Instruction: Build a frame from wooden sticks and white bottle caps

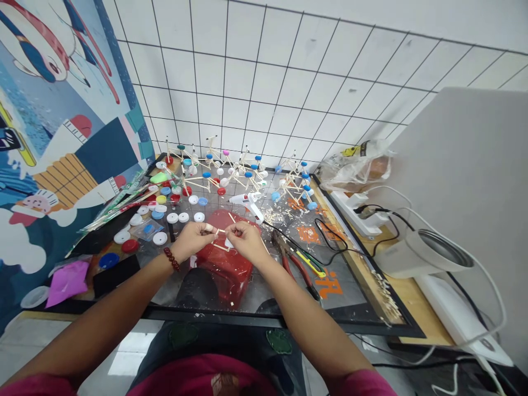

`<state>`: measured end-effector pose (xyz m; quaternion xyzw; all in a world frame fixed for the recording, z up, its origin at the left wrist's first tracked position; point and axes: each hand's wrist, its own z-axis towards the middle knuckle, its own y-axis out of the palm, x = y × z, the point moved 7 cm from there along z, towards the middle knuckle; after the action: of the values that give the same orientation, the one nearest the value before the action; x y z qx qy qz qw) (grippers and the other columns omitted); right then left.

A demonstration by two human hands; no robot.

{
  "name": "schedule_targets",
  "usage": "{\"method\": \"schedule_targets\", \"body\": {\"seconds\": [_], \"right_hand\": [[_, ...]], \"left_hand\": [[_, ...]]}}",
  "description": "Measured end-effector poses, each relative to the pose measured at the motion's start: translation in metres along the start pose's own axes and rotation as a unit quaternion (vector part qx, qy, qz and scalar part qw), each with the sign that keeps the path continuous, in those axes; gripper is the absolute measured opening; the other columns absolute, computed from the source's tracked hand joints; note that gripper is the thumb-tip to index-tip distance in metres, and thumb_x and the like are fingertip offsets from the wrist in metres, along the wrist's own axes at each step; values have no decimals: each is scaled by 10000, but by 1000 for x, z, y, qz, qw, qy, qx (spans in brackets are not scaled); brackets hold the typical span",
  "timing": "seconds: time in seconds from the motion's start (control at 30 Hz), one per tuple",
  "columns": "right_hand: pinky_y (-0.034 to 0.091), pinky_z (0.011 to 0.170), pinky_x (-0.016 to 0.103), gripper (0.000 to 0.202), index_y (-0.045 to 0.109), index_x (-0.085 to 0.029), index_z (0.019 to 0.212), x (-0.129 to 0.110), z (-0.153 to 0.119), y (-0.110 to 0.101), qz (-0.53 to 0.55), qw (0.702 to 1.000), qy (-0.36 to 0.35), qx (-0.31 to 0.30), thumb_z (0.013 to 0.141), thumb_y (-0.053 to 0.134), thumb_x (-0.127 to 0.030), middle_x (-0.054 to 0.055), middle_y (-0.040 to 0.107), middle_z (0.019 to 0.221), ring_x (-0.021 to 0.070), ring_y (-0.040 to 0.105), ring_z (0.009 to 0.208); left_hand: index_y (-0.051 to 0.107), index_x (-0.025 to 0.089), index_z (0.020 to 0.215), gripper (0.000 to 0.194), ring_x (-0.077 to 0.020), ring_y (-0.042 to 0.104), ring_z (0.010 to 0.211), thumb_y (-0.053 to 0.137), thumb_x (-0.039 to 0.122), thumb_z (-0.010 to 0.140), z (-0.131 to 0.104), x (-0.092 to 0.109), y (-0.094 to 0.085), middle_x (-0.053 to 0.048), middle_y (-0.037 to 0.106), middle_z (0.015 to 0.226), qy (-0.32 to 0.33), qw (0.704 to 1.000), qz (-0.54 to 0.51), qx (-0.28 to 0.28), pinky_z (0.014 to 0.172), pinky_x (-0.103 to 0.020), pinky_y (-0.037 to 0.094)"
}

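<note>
My left hand [193, 240] and my right hand [243, 240] meet near the middle of the glass-topped table. Between their fingertips runs a short pale stick [221, 231], pinched at each end. My left hand's fingers are closed on its left end, and my right thumb and fingers close on the other. A red stool [225, 275] shows beneath the hands, apparently through the glass. Another pale stick [221, 247] lies just below the fingertips. Beyond my right hand rests a white glue gun [251, 204].
Stick models with coloured caps [248, 174] line the back. Loose bottle caps [160, 238] and a pink packet [69, 281] lie left. Red-handled pliers [303, 269], a yellow cutter [311, 264], a black cable and a white power strip [358, 212] are right.
</note>
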<state>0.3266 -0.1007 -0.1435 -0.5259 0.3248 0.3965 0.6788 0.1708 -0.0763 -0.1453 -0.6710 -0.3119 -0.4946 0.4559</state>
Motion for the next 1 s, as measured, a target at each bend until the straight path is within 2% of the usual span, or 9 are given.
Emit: {"method": "schedule_targets", "body": {"seconds": [0.2,0.5,0.63,0.8,1.0], "right_hand": [[435,630,238,124,702,-170,706,0,0,0,21,1000,10,2,734,588,-212,4,633,693,130,558,646],[436,615,242,133,694,-170,684,0,0,1,44,999,25,-3,724,584,-233,5,630,680,133,561,633],[437,615,245,138,693,-173,683,1,-1,2,48,999,25,-1,727,584,-244,6,637,678,135,563,630],[441,631,250,139,691,-177,686,3,-1,3,55,998,21,-1,732,587,-257,7,646,676,141,570,647],[432,626,253,149,684,-178,684,5,-1,4,57,998,29,-5,735,581,-272,7,639,670,147,569,653]], "left_hand": [[747,117,787,280,-92,418,496,692,339,627,0,-1,-2,15,613,550,-8,1000,11,7,476,-211,313],[754,108,782,301,-107,471,543,694,349,612,5,-10,-2,-11,650,601,-14,1000,15,13,527,-220,342],[754,113,772,291,-109,479,561,697,344,605,5,-10,-3,-19,674,646,-16,1000,19,17,523,-217,333],[753,116,765,280,-102,458,534,689,338,607,4,-10,-3,-4,651,605,-15,999,23,17,501,-213,315],[756,121,759,258,-110,492,539,690,328,619,4,-8,-3,-9,670,611,-2,999,30,26,509,-217,348]]}}
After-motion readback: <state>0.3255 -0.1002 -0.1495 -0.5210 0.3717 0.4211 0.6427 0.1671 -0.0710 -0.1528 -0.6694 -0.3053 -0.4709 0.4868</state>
